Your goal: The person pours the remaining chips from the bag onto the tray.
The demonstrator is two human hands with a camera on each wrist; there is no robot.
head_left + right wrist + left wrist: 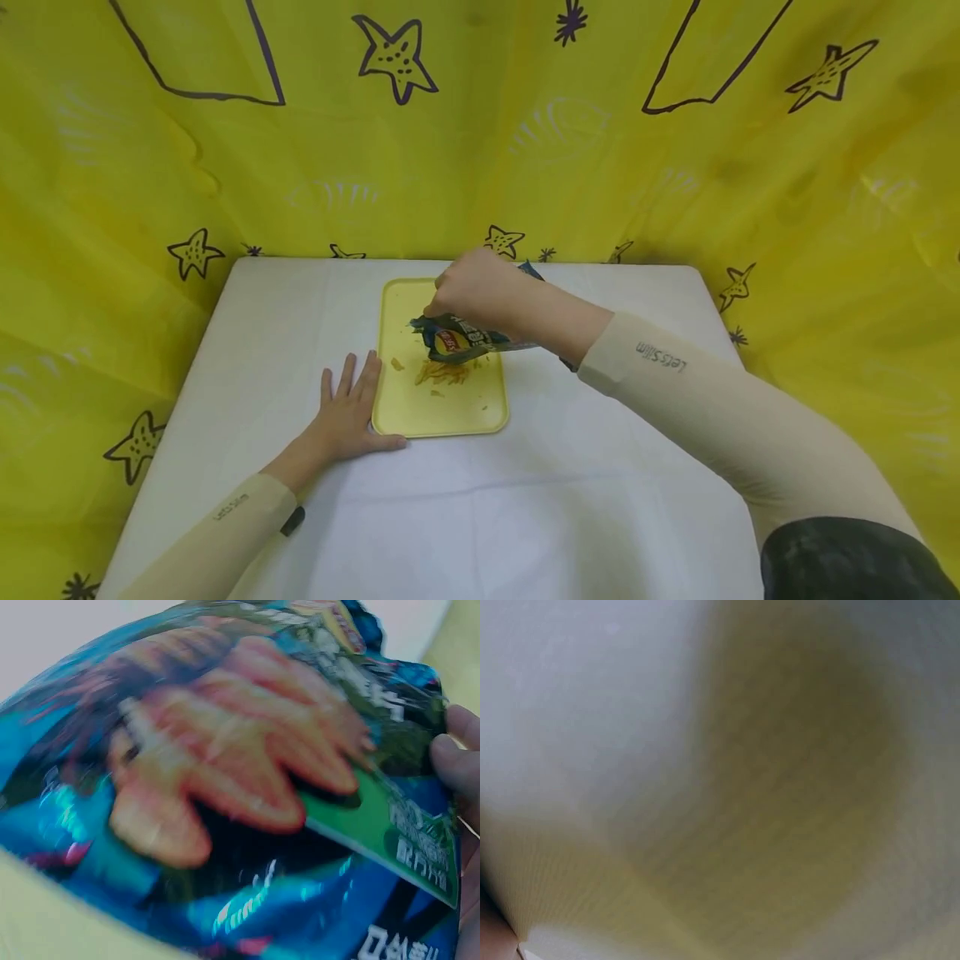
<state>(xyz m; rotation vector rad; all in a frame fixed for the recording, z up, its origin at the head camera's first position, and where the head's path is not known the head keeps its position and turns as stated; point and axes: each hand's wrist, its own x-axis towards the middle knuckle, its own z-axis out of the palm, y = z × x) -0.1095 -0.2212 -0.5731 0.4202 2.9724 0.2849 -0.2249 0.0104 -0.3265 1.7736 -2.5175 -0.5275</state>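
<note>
In the head view my right hand grips a dark blue-green chip bag and holds it tilted, its mouth low over a yellow tray. Pictures of chicken wings cover the shiny bag in the right wrist view, where the thumb presses on its edge. A small heap of chips lies on the tray under the bag's mouth, with a few loose pieces around it. My left hand is spread flat at the tray's left edge, fingers straight. The left wrist view is blurred and mostly shows sleeve fabric.
A white cloth covers the table. Yellow curtain with drawn starfish hangs behind and on both sides of it. Beige sleeves cover both forearms.
</note>
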